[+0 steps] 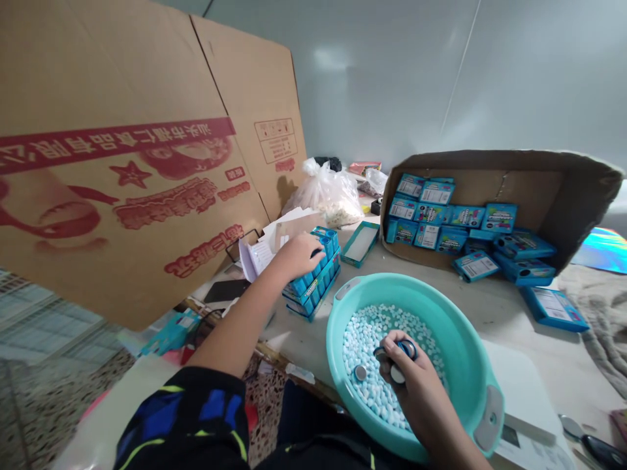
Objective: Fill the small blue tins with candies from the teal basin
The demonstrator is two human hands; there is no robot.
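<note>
My left hand (pixel 300 257) reaches over a display tray of small blue containers (pixel 321 282). Its fingers are curled down at the top row, with something dark at the fingertips that I cannot make out. Inside the turquoise basin (pixel 458 313) my right hand (pixel 405 364) is closed around small round containers (pixel 396 374) with dark rims; the fingers partly hide them. White candy-like pellets (pixel 375 398) cover the bottom of the basin. A small round silver-topped piece (pixel 360 373) lies on the pellets, left of my right hand.
A large cardboard sheet (pixel 147 143) stands at left. An open carton (pixel 539 189) on its side holds several blue boxes (pixel 434 214). An open blue tray (pixel 360 244) lies behind the basin. A white scale (pixel 524 398) sits at right, a plastic bag (pixel 326 192) at the back.
</note>
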